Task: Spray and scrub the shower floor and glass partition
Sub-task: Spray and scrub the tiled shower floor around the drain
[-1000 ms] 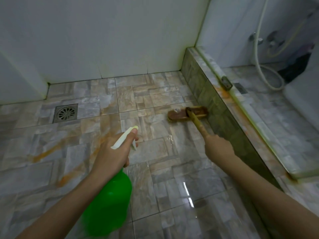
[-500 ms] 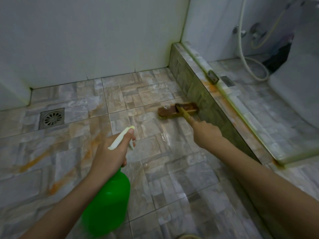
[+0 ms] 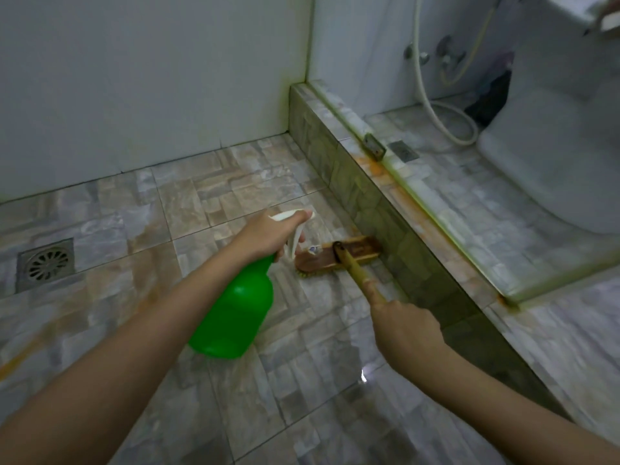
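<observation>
My left hand (image 3: 265,237) grips the white trigger head of a green spray bottle (image 3: 235,313), whose nozzle points toward the brush. A wooden scrub brush (image 3: 337,255) lies bristles down on the tiled shower floor (image 3: 214,209), its head against the foot of the tiled curb (image 3: 379,209). My right hand (image 3: 404,330) holds the brush's long yellowish handle low down. The glass partition (image 3: 385,62) rises from the curb; through it the other side shows. Orange stains streak the floor at left.
A square metal drain (image 3: 45,264) sits in the floor at left. White wall tiles close off the back. Beyond the curb are a white toilet (image 3: 563,156), a looped shower hose (image 3: 446,122) and wall taps. The floor near me is wet and shiny.
My left hand has carried the spray bottle right and forward, close to the brush head. The brush stays at the curb's foot. My view has shifted left and nearer.
</observation>
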`<state>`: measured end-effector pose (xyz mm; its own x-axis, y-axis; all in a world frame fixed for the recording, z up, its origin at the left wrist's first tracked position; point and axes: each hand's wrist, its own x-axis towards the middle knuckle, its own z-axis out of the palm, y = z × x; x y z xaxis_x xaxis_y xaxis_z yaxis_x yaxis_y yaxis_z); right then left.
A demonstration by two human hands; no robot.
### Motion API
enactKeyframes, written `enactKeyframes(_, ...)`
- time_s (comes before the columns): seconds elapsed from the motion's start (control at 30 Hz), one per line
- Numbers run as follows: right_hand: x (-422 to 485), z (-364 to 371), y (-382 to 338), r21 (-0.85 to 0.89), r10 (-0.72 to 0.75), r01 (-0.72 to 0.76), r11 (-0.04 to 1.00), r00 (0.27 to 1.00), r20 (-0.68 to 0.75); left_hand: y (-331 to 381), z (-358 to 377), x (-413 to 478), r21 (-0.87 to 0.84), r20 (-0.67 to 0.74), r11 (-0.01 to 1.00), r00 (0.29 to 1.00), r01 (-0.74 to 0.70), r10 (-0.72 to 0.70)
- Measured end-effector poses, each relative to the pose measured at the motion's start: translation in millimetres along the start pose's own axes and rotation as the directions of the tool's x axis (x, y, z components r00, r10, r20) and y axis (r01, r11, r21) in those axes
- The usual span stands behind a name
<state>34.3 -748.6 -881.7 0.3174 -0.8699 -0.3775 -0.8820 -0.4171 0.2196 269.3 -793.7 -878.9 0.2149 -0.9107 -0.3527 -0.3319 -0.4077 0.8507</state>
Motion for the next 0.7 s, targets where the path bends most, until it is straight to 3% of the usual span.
enactKeyframes(0.2, 0, -2, 4, 0.006, -0.004, 0.004, 1.0, 1.0, 0.027, 6, 18, 32, -0.085, 0.003, 0.995, 0.998, 0.058, -0.058)
enactKeyframes(0.5, 1, 0, 3, 0.028, 0.002, -0.003, 1.0, 0.999, 0.034, 9, 28, 32, -0.045, -0.038, 0.996, 0.996, 0.083, -0.085)
enactKeyframes(0.7, 56, -1, 0, 0.186, -0.03, 0.047, 0.981, 0.995, -0.094, 1, -2, 2, -0.013, -0.121, 1.0, 0.992, 0.026, -0.027)
